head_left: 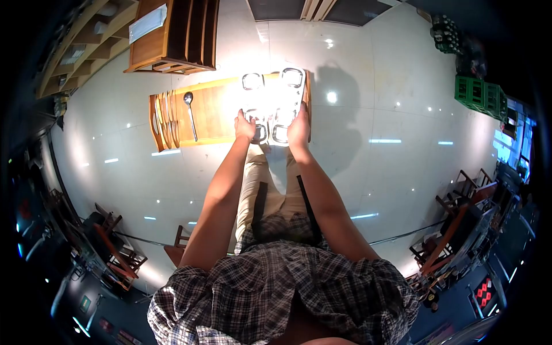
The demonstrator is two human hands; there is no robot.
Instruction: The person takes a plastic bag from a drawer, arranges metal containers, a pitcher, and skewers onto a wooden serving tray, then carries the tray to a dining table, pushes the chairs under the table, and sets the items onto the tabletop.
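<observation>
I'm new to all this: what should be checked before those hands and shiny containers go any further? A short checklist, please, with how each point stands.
1. Left hand at the containers' left side: ok.
2. Right hand at their right side: ok.
3. Firm grip on both sides: cannot tell; the finger contact is washed out.
4. Containers seen without glare: not ok; bright light hides much of them.
5. Containers fully supported by the wooden table: cannot tell from this one overhead view.
6. Long-handled spoon apart from both hands: ok; it lies on the table, to their left.
</observation>
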